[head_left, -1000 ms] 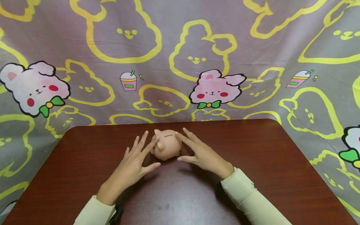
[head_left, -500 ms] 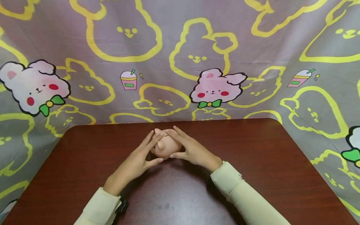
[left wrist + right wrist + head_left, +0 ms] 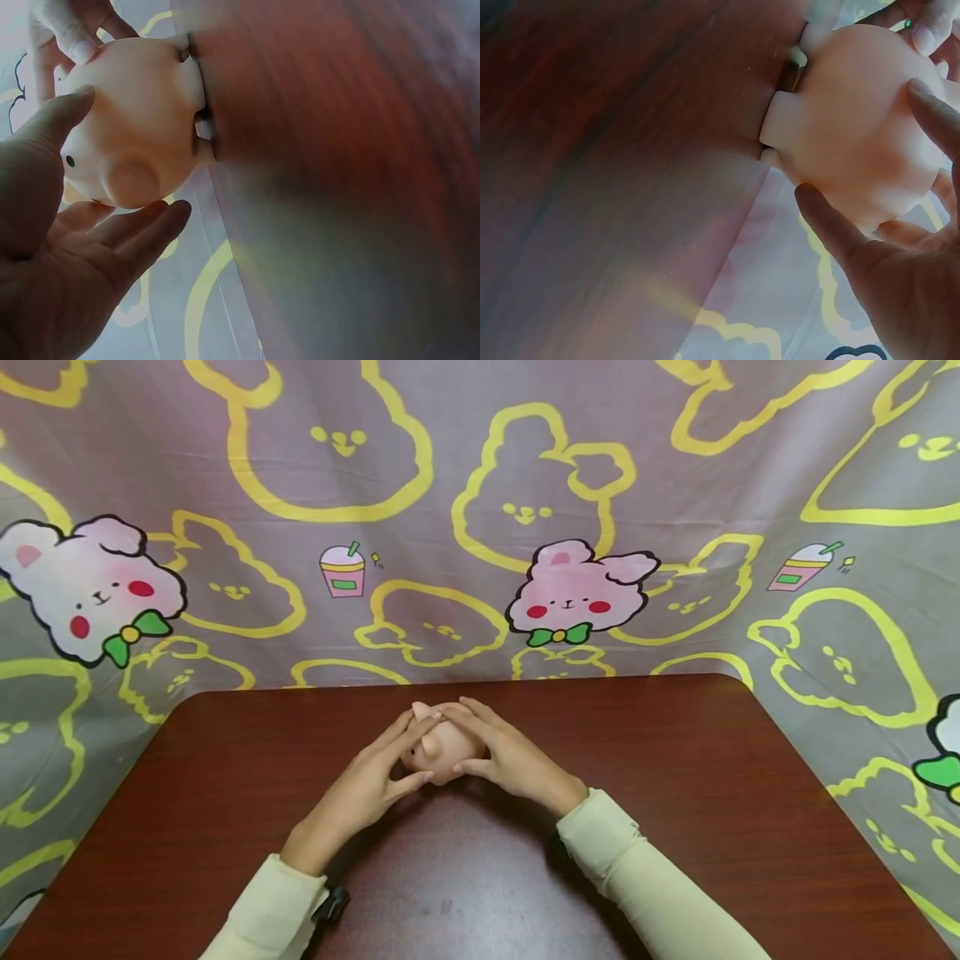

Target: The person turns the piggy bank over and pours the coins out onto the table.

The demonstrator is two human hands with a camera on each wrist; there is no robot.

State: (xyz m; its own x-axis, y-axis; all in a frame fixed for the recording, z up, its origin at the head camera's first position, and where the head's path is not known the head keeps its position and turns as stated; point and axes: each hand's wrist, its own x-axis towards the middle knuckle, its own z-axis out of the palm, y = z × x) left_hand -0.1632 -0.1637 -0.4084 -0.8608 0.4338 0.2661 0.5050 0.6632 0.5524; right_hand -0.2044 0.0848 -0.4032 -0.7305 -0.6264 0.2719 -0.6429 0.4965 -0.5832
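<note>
A pink piggy bank (image 3: 454,748) stands on its short feet at the far middle of the table, its snout to the left. My left hand (image 3: 363,781) holds it at the head end, thumb at the near side and fingers over the far side by the ear. From the other side my right hand (image 3: 517,762) grips the rump, its fingers across the top and its thumb at the near side. The fingertips of both hands come together over the coin slot and hide it. In the left wrist view, one black eye and an ear of the piggy bank (image 3: 139,112) show.
The dark red-brown wooden table (image 3: 675,793) has rounded far corners. Right behind it hangs a grey curtain (image 3: 420,552) printed with yellow outlines and rabbit faces, which also runs along both sides.
Both hands have closed in on the piggy bank from left and right, from spread fingers beside it to a hold round it. The piggy bank has stayed in about the same place.
</note>
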